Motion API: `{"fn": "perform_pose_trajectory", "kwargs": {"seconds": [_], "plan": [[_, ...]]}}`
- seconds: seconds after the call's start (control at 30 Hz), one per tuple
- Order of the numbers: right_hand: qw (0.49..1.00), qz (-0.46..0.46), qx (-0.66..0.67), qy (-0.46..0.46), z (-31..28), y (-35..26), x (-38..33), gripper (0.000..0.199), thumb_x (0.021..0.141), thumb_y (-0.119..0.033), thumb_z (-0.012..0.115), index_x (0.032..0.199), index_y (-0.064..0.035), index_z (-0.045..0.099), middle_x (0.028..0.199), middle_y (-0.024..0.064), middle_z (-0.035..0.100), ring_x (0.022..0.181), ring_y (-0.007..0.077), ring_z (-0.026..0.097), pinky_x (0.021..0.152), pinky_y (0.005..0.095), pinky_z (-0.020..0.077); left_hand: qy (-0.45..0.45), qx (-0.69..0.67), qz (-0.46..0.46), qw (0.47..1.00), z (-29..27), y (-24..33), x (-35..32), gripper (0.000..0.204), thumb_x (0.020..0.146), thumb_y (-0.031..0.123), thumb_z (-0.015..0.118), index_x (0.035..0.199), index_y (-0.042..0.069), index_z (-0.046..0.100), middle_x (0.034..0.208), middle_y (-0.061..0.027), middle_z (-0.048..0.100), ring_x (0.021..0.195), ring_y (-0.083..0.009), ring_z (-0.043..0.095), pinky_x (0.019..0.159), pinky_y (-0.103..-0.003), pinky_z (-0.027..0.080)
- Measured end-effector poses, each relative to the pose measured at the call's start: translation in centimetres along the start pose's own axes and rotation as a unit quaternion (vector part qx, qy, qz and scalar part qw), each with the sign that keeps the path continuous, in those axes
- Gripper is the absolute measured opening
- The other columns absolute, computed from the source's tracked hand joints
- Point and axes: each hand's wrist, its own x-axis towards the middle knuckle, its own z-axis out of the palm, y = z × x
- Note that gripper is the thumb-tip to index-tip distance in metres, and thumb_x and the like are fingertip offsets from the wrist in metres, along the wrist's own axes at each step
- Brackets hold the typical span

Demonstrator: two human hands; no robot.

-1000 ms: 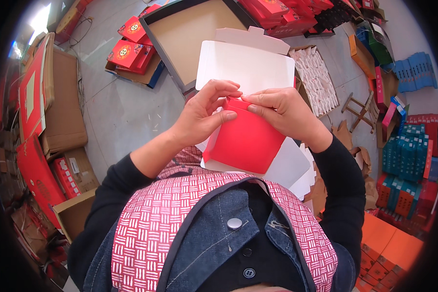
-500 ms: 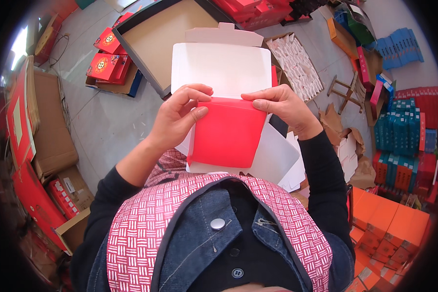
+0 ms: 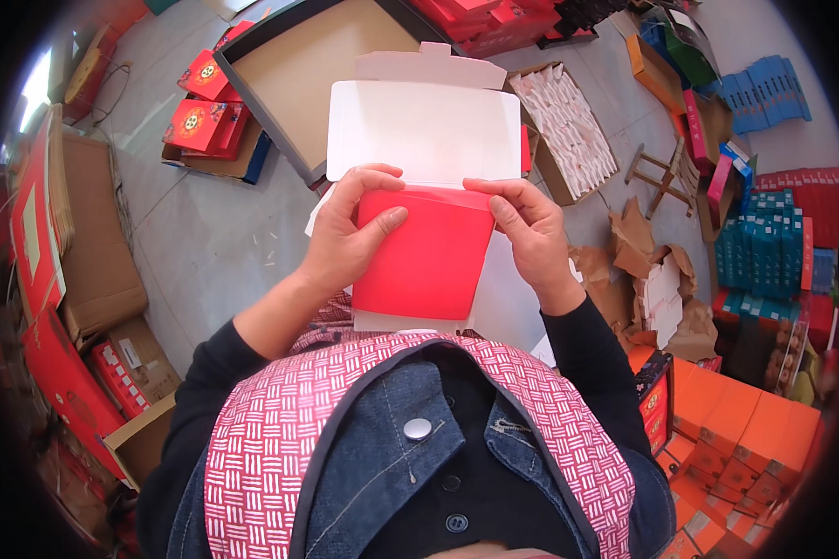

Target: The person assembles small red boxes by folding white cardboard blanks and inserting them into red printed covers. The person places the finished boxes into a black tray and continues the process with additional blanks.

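Note:
Between my hands is a folding cardboard box (image 3: 424,261), its outer face red. Its white inner lid panel (image 3: 424,130) stretches away from me, ending in a narrow tucking flap (image 3: 429,65). My left hand (image 3: 345,228) grips the left end of the top fold, thumb pressed on the red face and fingers over the edge. At the right end of that fold, my right hand (image 3: 538,233) pinches the corner between thumb and fingers. White card sheets (image 3: 508,298) lie beneath the box across my lap, partly hidden by it.
Beyond the box stands a large dark-rimmed tray (image 3: 322,51). A carton of white folded pieces (image 3: 564,121) is at its right. Red printed boxes (image 3: 196,126) sit at far left, flattened brown cardboard (image 3: 103,233) at left, orange boxes (image 3: 746,419) at near right, and a small wooden stool (image 3: 667,177) at right.
The red face has shifted slightly left and its lower part looks flatter. My right hand has come a little lower, its thumb now on the box's corner. The white sheets below have shifted left.

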Motion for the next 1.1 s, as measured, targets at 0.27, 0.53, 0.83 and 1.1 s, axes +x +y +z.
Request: {"fn": "perform_pose_trajectory", "kwargs": {"seconds": [0.27,0.53,0.83,1.1], "plan": [[0.996,0.068,0.051,0.023,0.2,0.5,0.7,0.014,0.093,-0.008,0.057,0.100,0.0020,0.065,0.099,0.0091,0.069,0.084,0.0095,0.063,0.077,0.0250,0.0536,0.011,0.300,0.108,0.948,1.7,3.8,0.3,0.025,0.076,0.008,0.071,0.097,0.005,0.059,0.117,-0.0120,0.054,0.116,-0.0287,0.048,0.098,-0.040,0.038],[0.994,0.076,0.067,0.028,1.4,0.1,1.0,0.016,0.092,-0.008,0.058,0.102,0.0028,0.066,0.096,0.0065,0.068,0.084,0.0089,0.063,0.076,0.0240,0.0528,-0.020,0.367,0.151,0.918,4.5,4.0,3.1,0.013,0.074,0.007,0.066,0.082,0.003,0.056,0.103,-0.0101,0.056,0.108,-0.0306,0.049,0.097,-0.043,0.032],[0.999,0.027,0.015,-0.014,2.0,0.9,-0.6,0.021,0.090,-0.001,0.058,0.110,0.0031,0.062,0.111,0.0082,0.064,0.100,0.0146,0.061,0.087,0.0255,0.0492,-0.049,0.306,0.098,0.946,4.3,2.9,3.3,0.009,0.078,0.004,0.062,0.084,0.002,0.056,0.095,-0.0121,0.058,0.092,-0.0325,0.055,0.084,-0.041,0.042],[0.993,-0.071,-0.050,-0.076,2.9,-0.9,-1.3,0.025,0.086,0.006,0.055,0.110,0.0019,0.062,0.119,0.0131,0.060,0.111,0.0192,0.058,0.093,0.0288,0.0472,-0.417,0.342,-0.046,0.841,-1.8,7.1,6.1,0.069,0.076,0.054,0.070,0.115,0.000,0.053,0.099,-0.0227,0.064,0.095,-0.0388,0.062,0.083,-0.041,0.049]]}}
